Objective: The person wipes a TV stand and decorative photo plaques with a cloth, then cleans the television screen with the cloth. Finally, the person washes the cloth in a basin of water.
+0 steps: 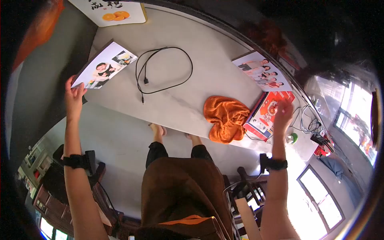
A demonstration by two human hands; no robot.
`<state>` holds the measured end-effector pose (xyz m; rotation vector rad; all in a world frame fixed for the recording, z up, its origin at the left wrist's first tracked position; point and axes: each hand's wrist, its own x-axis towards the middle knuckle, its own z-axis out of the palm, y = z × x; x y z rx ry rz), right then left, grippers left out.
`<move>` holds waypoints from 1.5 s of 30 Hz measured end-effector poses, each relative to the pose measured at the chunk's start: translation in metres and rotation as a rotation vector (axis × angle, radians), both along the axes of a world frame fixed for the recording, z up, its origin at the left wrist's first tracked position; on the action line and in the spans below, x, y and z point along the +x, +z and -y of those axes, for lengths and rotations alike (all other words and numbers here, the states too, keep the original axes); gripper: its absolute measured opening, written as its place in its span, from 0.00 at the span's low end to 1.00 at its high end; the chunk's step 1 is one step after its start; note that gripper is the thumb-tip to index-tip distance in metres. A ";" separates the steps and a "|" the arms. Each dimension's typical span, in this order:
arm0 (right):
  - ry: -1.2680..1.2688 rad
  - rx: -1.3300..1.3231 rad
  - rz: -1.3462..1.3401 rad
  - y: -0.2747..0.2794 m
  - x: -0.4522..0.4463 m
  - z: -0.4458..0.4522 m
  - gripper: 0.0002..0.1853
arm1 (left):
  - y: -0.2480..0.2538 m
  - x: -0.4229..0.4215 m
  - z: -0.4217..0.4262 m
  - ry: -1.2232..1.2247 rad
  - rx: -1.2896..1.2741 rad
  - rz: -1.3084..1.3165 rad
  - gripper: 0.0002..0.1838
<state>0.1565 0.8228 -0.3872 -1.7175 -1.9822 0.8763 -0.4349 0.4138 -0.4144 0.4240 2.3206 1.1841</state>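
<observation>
My left hand (76,93) grips a photo panel (106,68) by its near left corner, with the thumb on its printed face. The panel shows a portrait and smaller pictures, and it is tilted over the left end of the table. My right hand (283,114) is at the right end of a red printed box (266,110). Its fingers blend into the red print, so whether they press on the box is unclear. Just beyond the box is a second photo panel (264,72) with a group picture. An orange cloth (227,119) lies crumpled left of the box.
A black cable (192,66) lies looped on the pale table (172,106). At the back left stands a white board with oranges and writing (116,14). Tangled cords (308,122) and a small green-and-white item (293,138) are at the right. Dark wooden furniture (56,200) stands lower left.
</observation>
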 end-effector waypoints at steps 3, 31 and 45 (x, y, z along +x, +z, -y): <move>0.456 0.049 0.271 0.009 -0.029 0.094 0.21 | 0.009 0.033 -0.014 0.067 -0.068 -0.360 0.24; 0.732 0.318 0.428 -0.101 -0.022 0.203 0.30 | -0.041 0.297 -0.383 -0.724 0.465 -0.004 0.20; 0.091 0.469 0.425 -0.126 -0.086 0.125 0.26 | -0.026 0.160 -0.224 -0.663 0.278 0.238 0.13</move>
